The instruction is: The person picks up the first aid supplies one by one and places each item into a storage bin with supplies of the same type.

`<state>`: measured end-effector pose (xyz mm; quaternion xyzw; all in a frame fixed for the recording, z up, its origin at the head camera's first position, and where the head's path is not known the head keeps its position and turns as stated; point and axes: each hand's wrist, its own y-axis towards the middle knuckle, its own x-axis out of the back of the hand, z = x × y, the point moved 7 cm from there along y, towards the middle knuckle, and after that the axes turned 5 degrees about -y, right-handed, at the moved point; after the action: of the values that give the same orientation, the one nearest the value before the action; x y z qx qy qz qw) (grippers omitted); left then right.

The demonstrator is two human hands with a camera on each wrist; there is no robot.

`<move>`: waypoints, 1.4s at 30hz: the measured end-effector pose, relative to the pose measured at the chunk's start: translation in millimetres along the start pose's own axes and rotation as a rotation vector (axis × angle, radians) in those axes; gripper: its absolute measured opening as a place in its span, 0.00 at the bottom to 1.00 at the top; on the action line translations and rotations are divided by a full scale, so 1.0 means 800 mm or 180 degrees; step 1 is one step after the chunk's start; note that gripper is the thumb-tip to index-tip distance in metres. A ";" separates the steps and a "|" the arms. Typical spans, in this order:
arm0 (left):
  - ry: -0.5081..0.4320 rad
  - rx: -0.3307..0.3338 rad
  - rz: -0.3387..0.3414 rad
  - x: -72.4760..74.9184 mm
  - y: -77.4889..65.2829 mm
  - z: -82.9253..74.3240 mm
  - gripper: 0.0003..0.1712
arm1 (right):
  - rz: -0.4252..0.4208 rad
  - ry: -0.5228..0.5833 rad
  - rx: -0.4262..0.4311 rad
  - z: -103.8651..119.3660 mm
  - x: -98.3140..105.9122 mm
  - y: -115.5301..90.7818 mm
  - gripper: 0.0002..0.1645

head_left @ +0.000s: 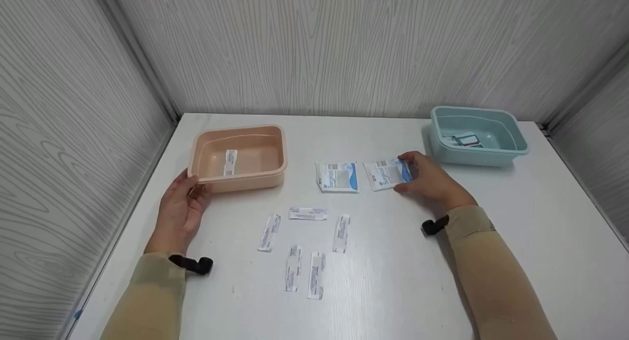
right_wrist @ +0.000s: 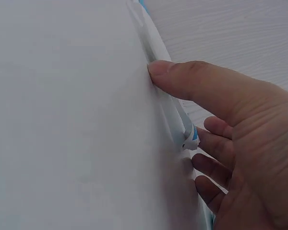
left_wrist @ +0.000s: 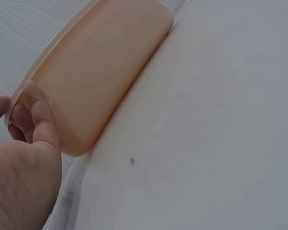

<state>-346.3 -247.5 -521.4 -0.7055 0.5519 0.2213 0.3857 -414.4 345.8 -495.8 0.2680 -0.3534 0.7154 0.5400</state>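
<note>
At the left, a peach plastic basin [head_left: 241,183] holds a small white printed sachet [head_left: 230,162]. My left hand [head_left: 180,207] grips the basin's near-left corner, thumb and fingers at the rim, also visible in the left wrist view [left_wrist: 24,158]. My right hand [head_left: 430,180] holds a flat white-and-blue packet [head_left: 385,175] by its right side, thumb on the near edge and fingers on the far edge. In the right wrist view, the packet [right_wrist: 170,115] appears edge-on beside the thumb. A similar packet [head_left: 337,177] lies just left of it, untouched.
Several narrow white sachets [head_left: 293,269] lie spread over the middle of the white table [head_left: 393,291]. A pale blue-green basin [head_left: 476,156] with flat packets [head_left: 463,140] inside stands at the back right. Wood-grain panels [head_left: 314,50] enclose the back and sides.
</note>
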 end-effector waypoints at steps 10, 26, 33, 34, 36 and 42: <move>-0.0308 -0.0052 -0.0036 0.009 -0.001 -0.006 0.32 | -0.0130 0.0319 -0.0158 0.021 0.015 0.001 0.60; -0.0351 -0.0082 -0.0158 0.022 -0.005 0.008 0.29 | -0.0565 0.0066 0.0260 0.121 0.047 -0.047 0.60; -0.0347 -0.0120 -0.0104 0.014 -0.005 0.002 0.28 | -0.0727 -0.0053 0.0085 0.115 0.083 -0.055 0.63; -0.0316 -0.0125 -0.0099 0.013 -0.005 0.002 0.28 | -0.0750 -0.0080 0.0039 0.110 0.088 -0.055 0.63; -0.0265 -0.0138 -0.0093 0.011 -0.003 0.002 0.29 | -0.0795 -0.0131 -0.0042 0.097 0.099 -0.054 0.64; -0.0213 -0.0128 -0.0043 0.004 0.004 0.003 0.32 | -0.0923 -0.0156 -0.0214 0.050 0.133 -0.049 0.65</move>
<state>-348.1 -247.8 -525.8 -0.7090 0.5294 0.2531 0.3911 -406.1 382.6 -381.7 0.3153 -0.3478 0.6109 0.6375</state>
